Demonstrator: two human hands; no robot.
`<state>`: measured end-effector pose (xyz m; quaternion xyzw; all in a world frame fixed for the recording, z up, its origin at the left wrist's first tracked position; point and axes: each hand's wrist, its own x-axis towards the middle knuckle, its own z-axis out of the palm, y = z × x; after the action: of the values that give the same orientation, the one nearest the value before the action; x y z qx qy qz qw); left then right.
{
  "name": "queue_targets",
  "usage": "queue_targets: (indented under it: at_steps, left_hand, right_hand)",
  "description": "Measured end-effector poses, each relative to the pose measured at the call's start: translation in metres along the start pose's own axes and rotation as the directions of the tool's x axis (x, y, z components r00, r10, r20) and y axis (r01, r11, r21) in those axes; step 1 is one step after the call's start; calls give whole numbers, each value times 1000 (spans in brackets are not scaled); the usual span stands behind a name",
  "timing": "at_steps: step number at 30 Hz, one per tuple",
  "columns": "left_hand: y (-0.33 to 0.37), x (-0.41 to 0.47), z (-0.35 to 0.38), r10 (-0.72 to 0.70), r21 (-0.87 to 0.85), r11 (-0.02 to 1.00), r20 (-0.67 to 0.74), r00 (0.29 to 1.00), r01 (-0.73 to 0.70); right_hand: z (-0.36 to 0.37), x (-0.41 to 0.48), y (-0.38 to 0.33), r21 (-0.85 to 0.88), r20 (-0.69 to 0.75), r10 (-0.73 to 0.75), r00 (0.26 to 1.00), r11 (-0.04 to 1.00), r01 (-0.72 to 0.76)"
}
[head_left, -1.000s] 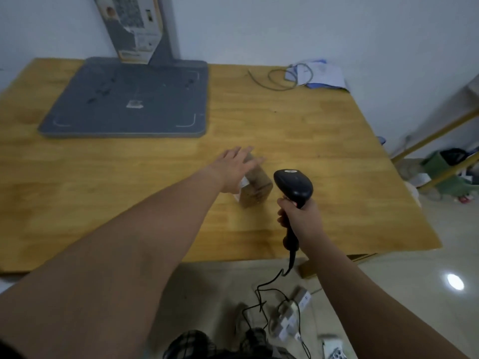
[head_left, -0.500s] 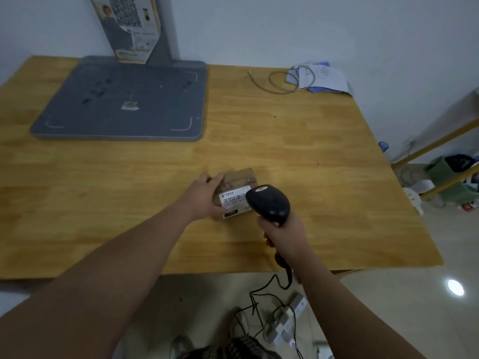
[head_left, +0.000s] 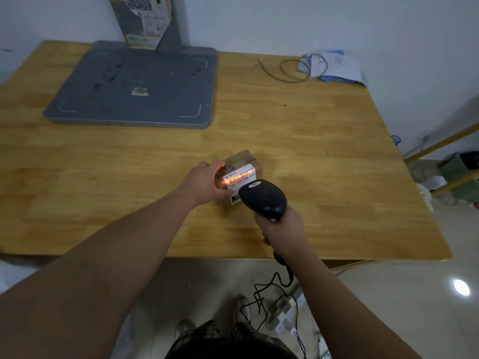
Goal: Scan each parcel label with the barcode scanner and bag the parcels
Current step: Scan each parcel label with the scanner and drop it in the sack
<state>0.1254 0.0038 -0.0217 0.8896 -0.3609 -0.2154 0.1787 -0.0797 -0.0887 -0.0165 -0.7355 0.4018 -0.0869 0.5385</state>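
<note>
Head view, right hand (head_left: 281, 230): is wrapping its fingers round the grip of the barcode scanner (head_left: 264, 198), holding it above the near part of the counter.
Barcode scanner: is pointing forward and down from the right hand, its black head hovering just over the parcel's near right corner and hiding part of the label.
Left hand (head_left: 207, 183): is gripping the parcel's left end, thumb and fingers curling round it, just left of the scanner head.
Parcel (head_left: 243, 161): a small brown cardboard box, is sitting between the two hands on the counter; whether it is lying flat or being tipped is unclear.
Label (head_left: 241, 177): white, is facing up on the parcel; a red-orange line is glowing across its barcode and spilling onto the left hand.
Counter (head_left: 324, 151): wooden, is stretching away on all sides of the hands.
Grey platform (head_left: 134, 86): is lying well beyond the left hand, a post bearing a printed card rising at its far edge.
Cable loop (head_left: 293, 69) and papers (head_left: 337, 66): are lying far beyond the right hand, at the far right corner.
Cord (head_left: 269, 283): is trailing from below the right hand to the floor, near a white power strip (head_left: 282, 317).
</note>
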Motion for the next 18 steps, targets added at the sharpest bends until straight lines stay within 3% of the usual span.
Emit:
queue_targets:
  at_steps: [18]
  left_hand:
    - [6, -2, -5, -10, -1, 1000, 11, 1000, 10]
  right_hand:
    - [-10, -7, -8, -83, -23, -24, 999, 996, 22]
